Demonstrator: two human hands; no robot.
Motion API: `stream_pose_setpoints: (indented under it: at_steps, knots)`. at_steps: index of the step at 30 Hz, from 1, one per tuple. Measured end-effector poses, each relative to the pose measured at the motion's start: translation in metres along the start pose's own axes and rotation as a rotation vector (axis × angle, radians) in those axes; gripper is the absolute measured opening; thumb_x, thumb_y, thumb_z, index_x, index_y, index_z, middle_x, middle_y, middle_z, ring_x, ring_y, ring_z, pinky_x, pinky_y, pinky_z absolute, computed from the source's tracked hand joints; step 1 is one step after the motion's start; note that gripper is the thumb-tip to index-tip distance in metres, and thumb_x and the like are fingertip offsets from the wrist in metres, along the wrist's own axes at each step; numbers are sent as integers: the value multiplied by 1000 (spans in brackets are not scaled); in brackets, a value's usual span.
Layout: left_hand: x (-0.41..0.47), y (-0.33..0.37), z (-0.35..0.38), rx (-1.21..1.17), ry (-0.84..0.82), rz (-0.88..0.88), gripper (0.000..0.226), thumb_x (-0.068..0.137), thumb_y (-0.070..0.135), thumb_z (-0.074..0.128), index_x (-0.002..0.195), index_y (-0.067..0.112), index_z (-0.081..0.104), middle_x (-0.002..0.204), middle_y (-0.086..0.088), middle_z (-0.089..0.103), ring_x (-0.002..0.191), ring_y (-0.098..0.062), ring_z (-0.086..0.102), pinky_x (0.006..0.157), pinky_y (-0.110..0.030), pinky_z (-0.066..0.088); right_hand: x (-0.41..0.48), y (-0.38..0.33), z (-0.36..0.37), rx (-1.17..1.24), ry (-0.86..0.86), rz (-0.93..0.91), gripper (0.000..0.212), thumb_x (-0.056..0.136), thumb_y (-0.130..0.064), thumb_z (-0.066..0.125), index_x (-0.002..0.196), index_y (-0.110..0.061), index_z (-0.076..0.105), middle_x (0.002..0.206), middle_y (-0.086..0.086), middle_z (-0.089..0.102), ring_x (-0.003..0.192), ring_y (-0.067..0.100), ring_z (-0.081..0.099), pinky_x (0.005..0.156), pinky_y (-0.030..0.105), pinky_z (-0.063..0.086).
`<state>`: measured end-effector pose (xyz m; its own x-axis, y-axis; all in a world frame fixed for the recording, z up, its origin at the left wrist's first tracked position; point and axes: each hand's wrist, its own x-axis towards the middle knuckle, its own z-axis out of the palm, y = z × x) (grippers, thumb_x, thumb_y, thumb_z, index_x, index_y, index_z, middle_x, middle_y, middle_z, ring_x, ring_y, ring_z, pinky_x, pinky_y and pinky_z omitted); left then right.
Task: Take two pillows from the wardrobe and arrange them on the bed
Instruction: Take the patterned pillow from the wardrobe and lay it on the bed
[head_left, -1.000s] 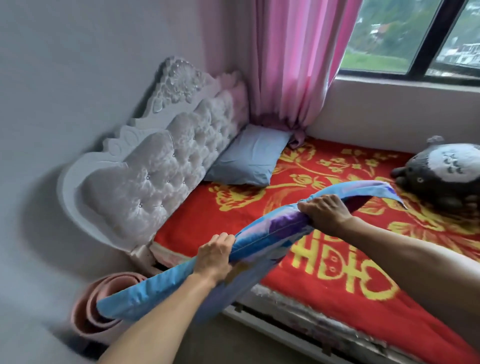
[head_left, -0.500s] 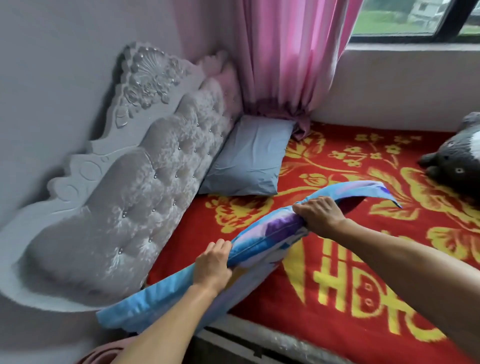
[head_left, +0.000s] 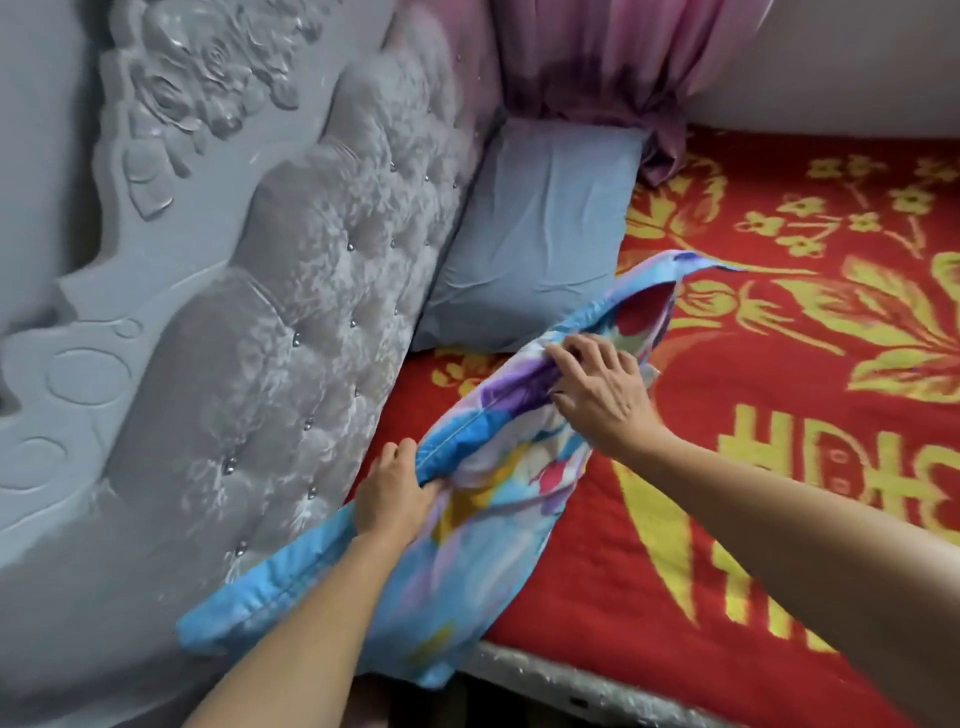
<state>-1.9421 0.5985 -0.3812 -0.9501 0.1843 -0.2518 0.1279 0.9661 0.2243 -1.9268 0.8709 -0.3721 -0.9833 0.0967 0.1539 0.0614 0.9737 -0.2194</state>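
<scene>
A plain light-blue pillow (head_left: 535, 234) leans against the tufted headboard at the far corner of the bed. I hold a second pillow (head_left: 498, 493), blue with a colourful flower print, along its upper edge. It hangs low over the near corner of the red bed (head_left: 649, 597), its lower part on or just above the blanket. My left hand (head_left: 395, 499) grips the edge near the headboard. My right hand (head_left: 602, 395) grips the same edge farther along.
The white tufted headboard (head_left: 270, 338) with carved trim fills the left side. A pink curtain (head_left: 602, 67) hangs down behind the plain pillow. The red blanket with yellow patterns covers the bed, and its silver frame edge (head_left: 571, 686) runs along the bottom.
I have leaned in closer and lowered the printed pillow toward the bed's near corner beside the headboard. Both hands keep their grip. The window and plush toy have left the view.
</scene>
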Motion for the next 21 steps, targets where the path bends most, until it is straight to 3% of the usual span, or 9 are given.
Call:
stream_pose_setpoints:
  at_steps: [3,6,8,12,15,18,21]
  knots:
    - [36,-36,1,-16,-41,-26,56,75,54,68,109,14,48,110,-14,62,98,-38,61,73,-44,48,-1,-26,38,90,-92,129,71,77,-35,67,141,-25,37,151,14,33,139,31,31,102,49,38]
    - [70,-67,11,-34,-73,-36,63,77,58,63,112,9,45,114,-22,62,102,-41,60,77,-45,47,-16,-36,91,174,-327,394,70,87,-44,57,146,-32,22,157,11,19,140,32,26,103,50,39]
    - [90,-88,22,-38,-77,-66,66,80,57,61,117,6,42,117,-28,60,104,-44,58,81,-48,46,-35,-40,133,248,-459,582,66,90,-47,52,146,-30,22,153,13,25,134,37,34,100,51,42]
    - [121,-128,52,18,-7,-99,75,86,52,54,137,2,31,127,-30,51,112,-45,53,87,-53,43,-65,-51,214,441,-543,1021,66,90,-53,49,143,-23,25,134,25,44,118,45,49,95,50,43]
    - [133,-150,76,95,33,-72,79,88,49,52,145,5,21,125,-31,51,111,-44,52,88,-51,42,-76,-67,266,636,-462,1169,67,89,-54,51,143,-19,29,136,23,49,121,41,50,90,42,43]
    - [141,-157,91,144,52,-41,82,87,48,54,148,10,16,120,-30,53,107,-43,53,87,-49,42,-77,-85,297,899,-268,1267,66,88,-53,52,141,-20,33,143,8,48,128,32,46,108,42,36]
    - [140,-154,89,102,66,-59,79,84,47,56,147,13,22,116,-28,55,103,-43,55,85,-49,44,-72,-86,295,961,-104,1382,80,72,-71,52,137,-25,41,138,3,54,125,26,50,108,43,37]
